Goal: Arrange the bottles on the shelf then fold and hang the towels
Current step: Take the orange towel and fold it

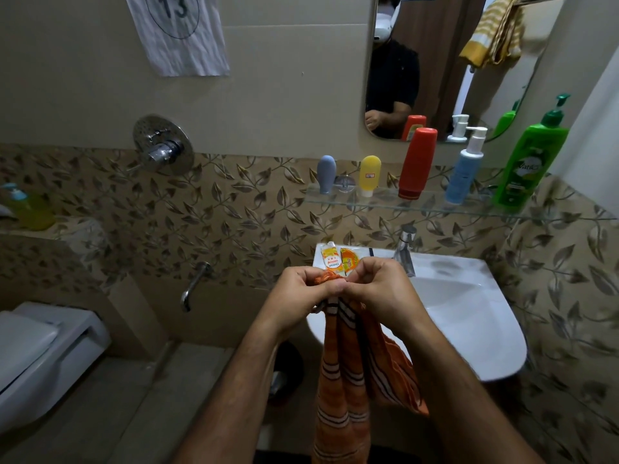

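An orange towel [345, 373] with white and dark stripes hangs down in front of the sink. My left hand [301, 293] and my right hand [378, 289] pinch its top edge together, knuckles almost touching. On the glass shelf [428, 207] stand several bottles in a row: a grey-blue one [326, 173], a yellow one [369, 175], a red one [417, 162], a blue pump bottle [465, 169] and a tall green pump bottle [531, 159]. A yellow striped towel [495, 31] hangs from a rail at the upper right.
The white sink [469, 316] with its tap [406, 249] lies right of my hands, and two sachets [338, 261] lie on its back corner. A mirror [435, 61] hangs above the shelf. A toilet [40, 356] stands at the left, wall taps [164, 150] above.
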`<act>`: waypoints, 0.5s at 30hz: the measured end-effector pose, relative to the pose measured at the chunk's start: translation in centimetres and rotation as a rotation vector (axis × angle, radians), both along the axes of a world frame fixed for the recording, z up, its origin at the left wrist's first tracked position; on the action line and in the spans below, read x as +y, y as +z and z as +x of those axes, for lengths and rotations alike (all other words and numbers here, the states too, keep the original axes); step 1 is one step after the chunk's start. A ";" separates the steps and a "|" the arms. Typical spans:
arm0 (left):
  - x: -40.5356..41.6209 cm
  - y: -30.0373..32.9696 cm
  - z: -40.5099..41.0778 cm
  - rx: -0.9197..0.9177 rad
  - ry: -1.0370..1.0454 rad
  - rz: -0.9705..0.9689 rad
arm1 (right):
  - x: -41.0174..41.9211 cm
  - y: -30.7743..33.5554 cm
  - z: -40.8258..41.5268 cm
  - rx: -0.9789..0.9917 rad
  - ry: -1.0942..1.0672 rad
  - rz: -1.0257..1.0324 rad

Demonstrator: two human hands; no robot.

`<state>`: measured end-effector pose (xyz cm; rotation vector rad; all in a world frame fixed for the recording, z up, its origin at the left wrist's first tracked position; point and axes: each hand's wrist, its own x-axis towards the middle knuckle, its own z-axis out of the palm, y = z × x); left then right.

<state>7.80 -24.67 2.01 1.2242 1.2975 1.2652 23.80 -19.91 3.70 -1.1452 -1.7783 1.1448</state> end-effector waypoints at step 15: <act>1.2 2.3 0.2 -0.236 0.378 0.237 | 0.7 -5.9 2.3 -0.642 0.075 0.007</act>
